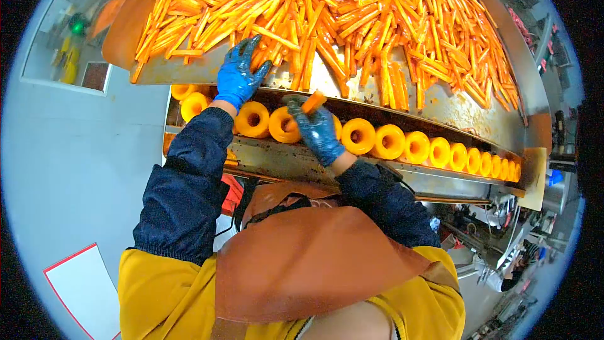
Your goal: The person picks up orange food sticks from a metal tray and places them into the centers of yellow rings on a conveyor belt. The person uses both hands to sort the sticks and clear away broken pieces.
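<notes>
Blue gloves, dark and wet at the fingers, cover both hands. My left hand (240, 74) is at the front edge of the metal tray (277, 79), fingers spread and thumb apart, its fingertips by the pile of glossy orange sticks (377, 19). My right hand (318, 133) is closed on a short orange stick (313, 102), its end poking out past the fingers. That hand is above a row of yellow-orange ring-shaped pieces with round holes (358, 136), covering part of the row. What the stick's lower end touches is hidden.
The row of rings runs along a metal trough (283, 167) below the tray. A pale board (534, 179) stands at the right end. A brown apron (302, 264) covers my front. Cables and equipment (497, 239) are at the lower right.
</notes>
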Demonstrator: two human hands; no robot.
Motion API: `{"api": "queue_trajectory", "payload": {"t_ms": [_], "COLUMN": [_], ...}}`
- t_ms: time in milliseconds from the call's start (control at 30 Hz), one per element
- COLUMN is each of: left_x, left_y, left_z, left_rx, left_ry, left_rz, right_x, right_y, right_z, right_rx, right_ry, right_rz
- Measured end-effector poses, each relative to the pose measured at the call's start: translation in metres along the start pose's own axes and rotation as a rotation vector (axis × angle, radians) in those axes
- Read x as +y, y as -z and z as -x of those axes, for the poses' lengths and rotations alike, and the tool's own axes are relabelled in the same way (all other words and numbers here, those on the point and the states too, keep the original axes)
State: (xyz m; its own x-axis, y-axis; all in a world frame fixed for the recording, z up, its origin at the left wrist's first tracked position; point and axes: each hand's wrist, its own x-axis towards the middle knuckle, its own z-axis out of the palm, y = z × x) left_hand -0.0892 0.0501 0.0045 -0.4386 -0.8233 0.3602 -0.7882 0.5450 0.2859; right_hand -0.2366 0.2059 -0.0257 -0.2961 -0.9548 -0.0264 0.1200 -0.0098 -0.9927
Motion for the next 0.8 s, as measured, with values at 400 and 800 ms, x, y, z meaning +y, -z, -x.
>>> {"api": "queue_trajectory", "payload": {"t_ms": [400,800], "left_x": [-0.002,0.002], "left_y": [-0.001,0.003], "left_z": [-0.002,-0.001], "left_rx": [0.008,0.003], "left_ry": [-0.013,0.008], "left_rz": [0.004,0.011], "right_x": [-0.058,-0.073], "right_y": [0.075,0.219], "right_z": [-0.022,-0.12], "right_rx": [0.217,0.19], "right_ry": [0.386,-0.258], "right_rz": [0.975,1.475]}}
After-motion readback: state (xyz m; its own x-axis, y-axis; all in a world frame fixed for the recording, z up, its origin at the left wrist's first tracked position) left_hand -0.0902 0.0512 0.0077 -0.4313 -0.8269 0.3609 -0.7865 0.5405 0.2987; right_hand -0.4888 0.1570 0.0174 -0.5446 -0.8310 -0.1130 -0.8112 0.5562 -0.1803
